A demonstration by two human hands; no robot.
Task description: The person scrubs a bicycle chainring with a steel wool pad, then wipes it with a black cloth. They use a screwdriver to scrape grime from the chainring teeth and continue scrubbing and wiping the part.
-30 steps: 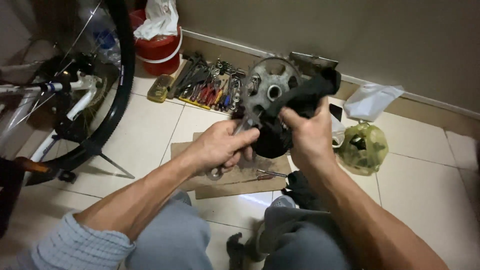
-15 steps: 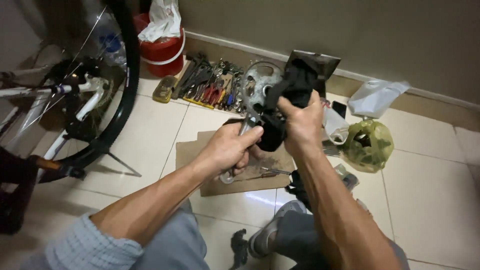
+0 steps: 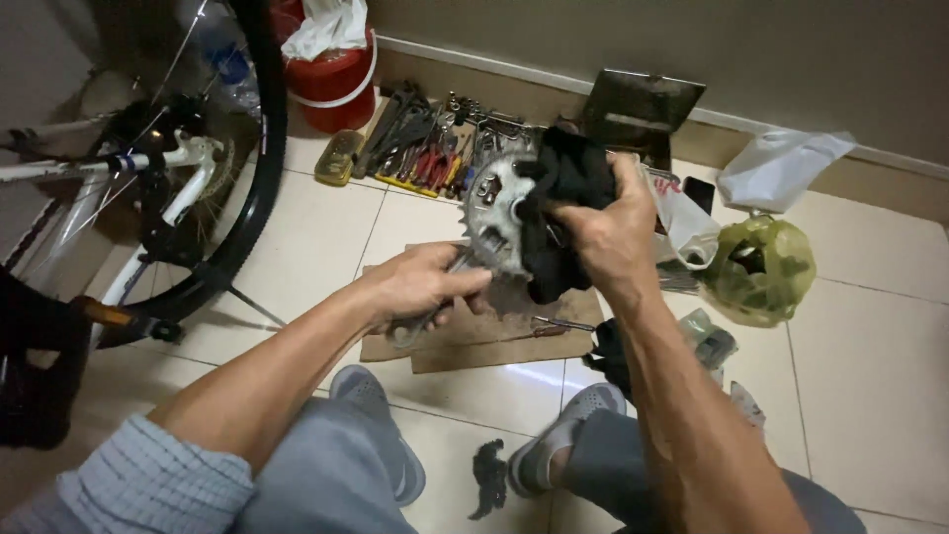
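Note:
My left hand point(image 3: 420, 287) grips the lower edge of a toothed metal sprocket cluster point(image 3: 491, 213) held up in front of me. My right hand point(image 3: 611, 229) presses a black rag point(image 3: 565, 213) against the sprocket's right side, and the rag hides that part of the metal. Both forearms reach forward over my grey trousers and grey shoes point(image 3: 381, 435). Below the hands lies a brown cardboard sheet point(image 3: 494, 331) with a screwdriver point(image 3: 559, 323) on it.
A bicycle rear wheel point(image 3: 232, 188) and frame stand at the left. Several hand tools point(image 3: 420, 148) lie along the wall beside a red bucket point(image 3: 331, 74). A green plastic bag point(image 3: 756, 267), white bags and an open metal box point(image 3: 638, 109) sit at the right.
The sprocket and rag have stayed in my hands while the view drifted, so the hands now sit a little right of where they were. My right hand has shifted the rag across the sprocket.

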